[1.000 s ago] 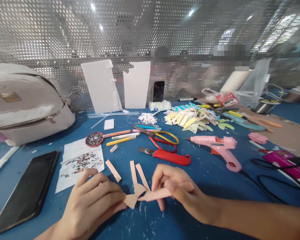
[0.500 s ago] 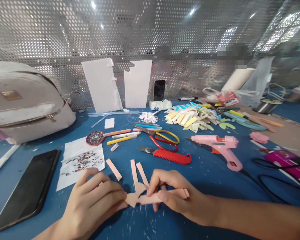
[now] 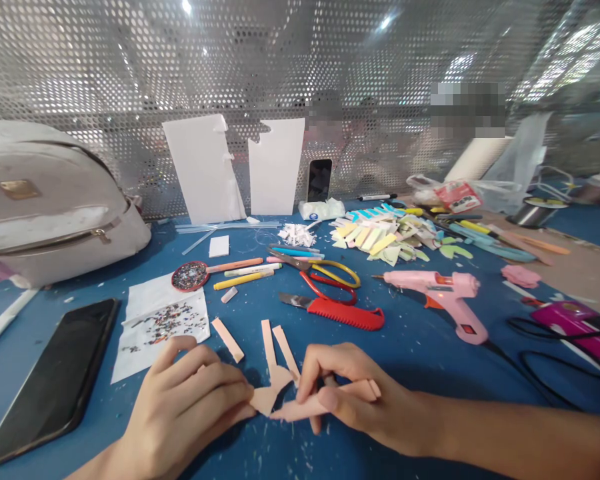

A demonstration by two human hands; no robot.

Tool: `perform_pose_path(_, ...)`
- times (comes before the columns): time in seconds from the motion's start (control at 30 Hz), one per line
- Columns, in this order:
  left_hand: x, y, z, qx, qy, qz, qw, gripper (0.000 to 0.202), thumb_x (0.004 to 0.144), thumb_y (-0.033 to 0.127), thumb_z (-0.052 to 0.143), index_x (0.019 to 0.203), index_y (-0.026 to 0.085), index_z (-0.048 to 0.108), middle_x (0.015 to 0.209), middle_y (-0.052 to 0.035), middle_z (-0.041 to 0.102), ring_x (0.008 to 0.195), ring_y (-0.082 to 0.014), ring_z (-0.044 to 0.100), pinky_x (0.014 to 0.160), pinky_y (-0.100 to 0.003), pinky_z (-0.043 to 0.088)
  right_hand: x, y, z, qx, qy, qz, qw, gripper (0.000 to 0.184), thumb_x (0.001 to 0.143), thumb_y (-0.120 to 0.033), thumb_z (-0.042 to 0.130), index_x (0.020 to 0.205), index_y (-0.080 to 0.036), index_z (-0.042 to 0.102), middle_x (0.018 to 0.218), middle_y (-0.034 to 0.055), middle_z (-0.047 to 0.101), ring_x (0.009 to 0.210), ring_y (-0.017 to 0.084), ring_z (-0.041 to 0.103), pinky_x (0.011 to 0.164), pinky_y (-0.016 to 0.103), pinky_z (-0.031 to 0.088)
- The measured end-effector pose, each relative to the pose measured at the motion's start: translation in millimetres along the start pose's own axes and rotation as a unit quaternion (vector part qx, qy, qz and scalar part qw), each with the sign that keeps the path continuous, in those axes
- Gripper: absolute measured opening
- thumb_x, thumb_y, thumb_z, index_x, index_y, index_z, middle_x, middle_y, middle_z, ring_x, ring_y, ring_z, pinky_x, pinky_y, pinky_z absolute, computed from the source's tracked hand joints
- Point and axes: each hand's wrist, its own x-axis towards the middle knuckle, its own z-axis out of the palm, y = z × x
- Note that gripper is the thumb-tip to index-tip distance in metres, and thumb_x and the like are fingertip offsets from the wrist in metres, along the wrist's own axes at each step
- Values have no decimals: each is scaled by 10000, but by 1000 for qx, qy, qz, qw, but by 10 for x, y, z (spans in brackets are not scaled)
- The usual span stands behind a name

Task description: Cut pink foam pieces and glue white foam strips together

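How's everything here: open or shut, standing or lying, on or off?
Left hand: holding a peach piece
Right hand: pinching a pale pink strip
Red cutter: lying, blade out
Scissors: lying, blades' opening unclear
Glue gun: lying, on or off unclear
Nearer phone: lying, screen dark
Farther phone: standing, screen dark
White boards: standing, edges jagged
Yellow marker: lying
White paper: flat, bits on it
Backpack: upright

I'm getting moderate, even light, with white glints on the far perforated panel [image 3: 130, 80] and glare far right. Soft shadow pools around the right hand [image 3: 387, 417]. The backpack [image 3: 55, 220] stretches leftward; shapes behind the panel seem blurred, possibly unfocused.
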Motion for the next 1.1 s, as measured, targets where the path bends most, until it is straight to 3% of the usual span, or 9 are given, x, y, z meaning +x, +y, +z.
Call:
perform_pose_path(0.1,-14,-5,-5,0,0,-5,1000,153,1037,247,596,946,219,716,874,30,764,733,-144,624,819,-350,350,0,-13,-1,-20,13,-3,1000,296,959,-452,609,968,-157,633,843,47,661,733,154,626,673,272,485)
perform_pose_path(0.23,-19,-7,-3,1,-3,-5,1000,132,1029,241,611,949,223,714,875,30,765,728,-143,623,818,-351,352,6,-20,7,7,0,7,1000,375,960,-523,575,903,-153,599,755,32,621,689,163,623,622,262,468)
perform_pose_path(0.37,-13,-7,-5,1,-3,-8,1000,127,1027,237,615,946,217,711,885,29,763,740,-143,622,826,-356,350,7,-6,4,-25,18,11,999,331,973,-485,582,955,-156,613,786,31,634,719,154,606,680,274,472)
perform_pose_path(0.93,16,1,-10,3,-4,-3,1000,153,1036,241,596,938,213,710,868,31,761,724,-140,622,818,-352,354,-1,-1,-21,-7,7,2,1000,431,986,-586,510,914,-166,578,773,37,612,710,174,635,666,296,488)
perform_pose_path(1.1,10,8,-16,5,-1,-6,1000,162,1044,247,580,945,220,706,860,32,760,727,-146,619,820,-352,352,-1,3,-19,-27,24,8,999,440,977,-598,525,943,-164,591,683,0,568,713,182,623,690,302,472)
